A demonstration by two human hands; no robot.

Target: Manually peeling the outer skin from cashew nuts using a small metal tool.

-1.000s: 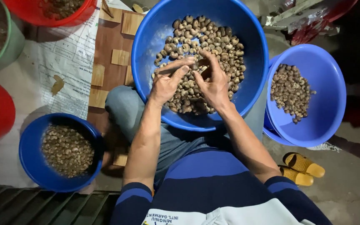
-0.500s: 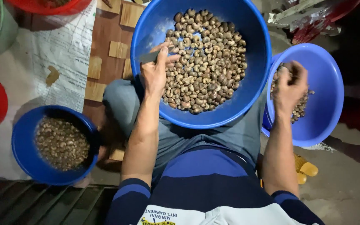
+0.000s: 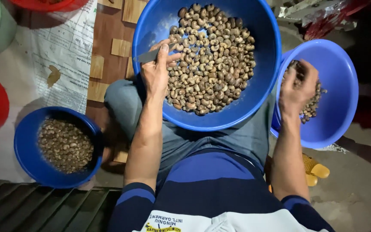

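1. Basin (image 3: 263, 56), big and blue, is rested on the lap of the seated person; it is filled with a heap of nuts (image 3: 211, 60), brown and curved.
2. A second blue basin (image 3: 340, 86) is placed at the person's right side, just beside the big one; a smaller pile of nuts (image 3: 314, 105) is held in it.
3. A smaller blue bowl (image 3: 26, 146) is seen on the floor at the person's left, well apart from the lap; it is filled with small brown pieces (image 3: 65, 146).
4. A printed paper sheet (image 3: 61, 56) is spread on the floor above this bowl, and a wooden board (image 3: 108, 38) is laid beside it.
5. The left hand (image 3: 157, 71) is closed around a small grey knife (image 3: 149, 56); it is held over the near left edge of the big basin, touching the nuts.
6. The right hand (image 3: 297, 88) is lowered into the second basin with fingers curled down on the nuts; whether a nut is gripped cannot be told.
7. Yellow sandals (image 3: 316, 169) are seen on the floor under the right forearm.
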